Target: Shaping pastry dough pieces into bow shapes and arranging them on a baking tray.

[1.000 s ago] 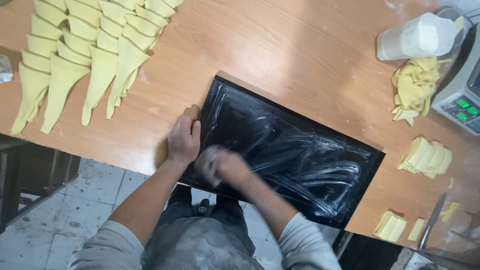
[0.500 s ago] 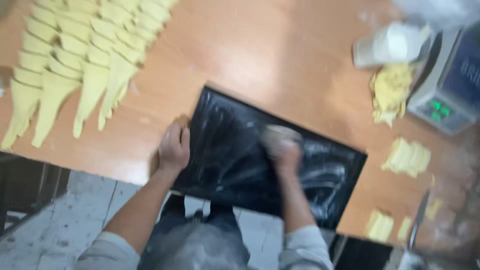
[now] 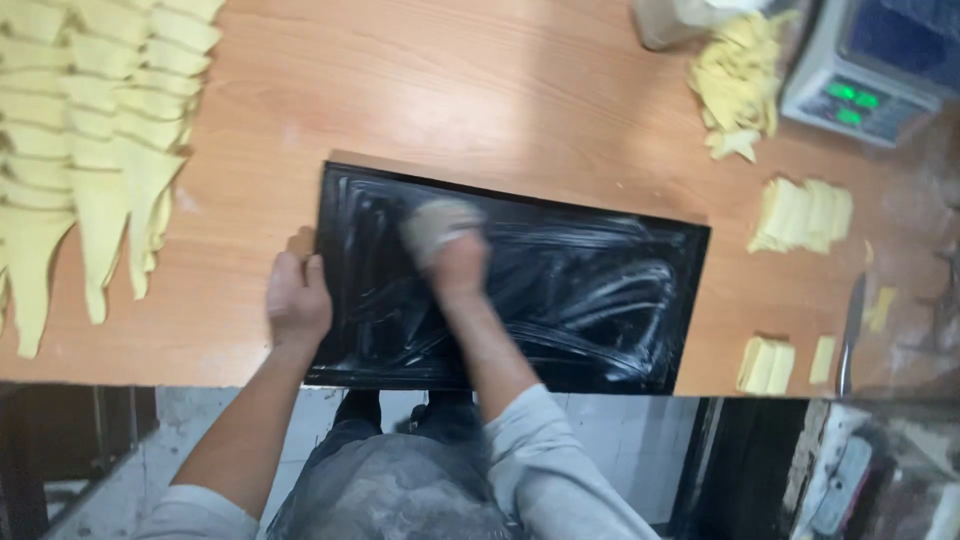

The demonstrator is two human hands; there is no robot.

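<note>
Here, from the head view: black baking tray (image 3: 620,300) flat on the wooden desk (image 3: 450,90), long axis left to right, smeared with pale streaks. Left hand (image 3: 297,300) on the tray's left edge, fingers curled over the rim; right hand (image 3: 452,255) over the tray's left-centre, fingers closed around a pale wad (image 3: 438,225) pressed to the surface. Dough triangles (image 3: 90,150) far left, dough scraps (image 3: 740,80) and scale (image 3: 860,70) far right.
</note>
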